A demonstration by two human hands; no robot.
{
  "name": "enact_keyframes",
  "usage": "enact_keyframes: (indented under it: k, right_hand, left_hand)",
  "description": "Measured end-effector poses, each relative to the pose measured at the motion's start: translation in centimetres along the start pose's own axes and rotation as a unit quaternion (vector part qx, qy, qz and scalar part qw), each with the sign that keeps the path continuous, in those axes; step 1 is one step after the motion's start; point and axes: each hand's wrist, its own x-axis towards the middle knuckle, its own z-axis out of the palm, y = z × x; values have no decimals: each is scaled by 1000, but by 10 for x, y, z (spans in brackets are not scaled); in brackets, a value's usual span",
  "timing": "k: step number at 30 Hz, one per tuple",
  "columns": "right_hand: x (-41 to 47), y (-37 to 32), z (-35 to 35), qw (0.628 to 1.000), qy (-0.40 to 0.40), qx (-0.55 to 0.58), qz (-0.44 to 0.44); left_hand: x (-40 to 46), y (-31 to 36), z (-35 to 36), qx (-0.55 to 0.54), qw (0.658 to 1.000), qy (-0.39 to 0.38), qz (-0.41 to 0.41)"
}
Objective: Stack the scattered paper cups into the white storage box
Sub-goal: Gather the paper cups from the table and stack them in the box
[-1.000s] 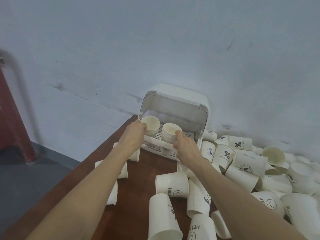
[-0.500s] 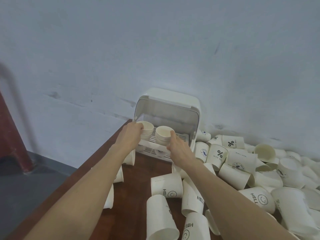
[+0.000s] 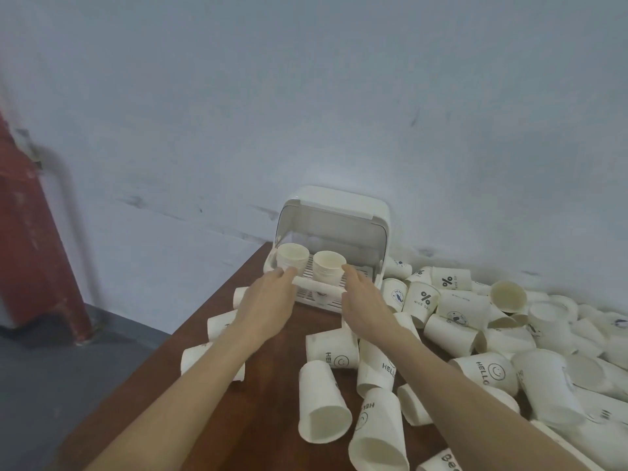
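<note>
The white storage box (image 3: 339,207) stands against the wall with its lid raised. Two stacks of paper cups stand upright inside it: a left stack (image 3: 292,258) and a right stack (image 3: 328,265). My left hand (image 3: 266,300) is just in front of the box, fingers relaxed, its fingertips at the base of the left stack. My right hand (image 3: 362,300) lies beside it, with a fingertip touching the rim of the right stack. Neither hand grips a cup. Several loose paper cups (image 3: 331,348) lie on their sides on the brown table (image 3: 272,402).
A large heap of white cups (image 3: 509,328) covers the table's right side up to the wall. A few cups (image 3: 221,322) lie under my left forearm near the table's left edge. A red post (image 3: 30,232) stands on the grey floor at far left.
Both hands have let go of the two cup stacks, which now stand in the box, and have drawn back a little toward me.
</note>
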Motion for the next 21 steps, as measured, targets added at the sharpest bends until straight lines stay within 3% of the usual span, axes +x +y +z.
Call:
enact_keyframes:
  k: [5,11,21]
  right_hand:
    - [-35,-8,-17,1000,16,-2,0]
    - [-70,-21,-36,1000,30,9,3]
    - [-91,-40,-55,999,37,15,-10]
  left_hand:
    - [-85,33,-24,-96,994,42,19]
    - [-151,40,-29,-49,996,-29,71]
    - [-173,49,-28,110,979,-140,98]
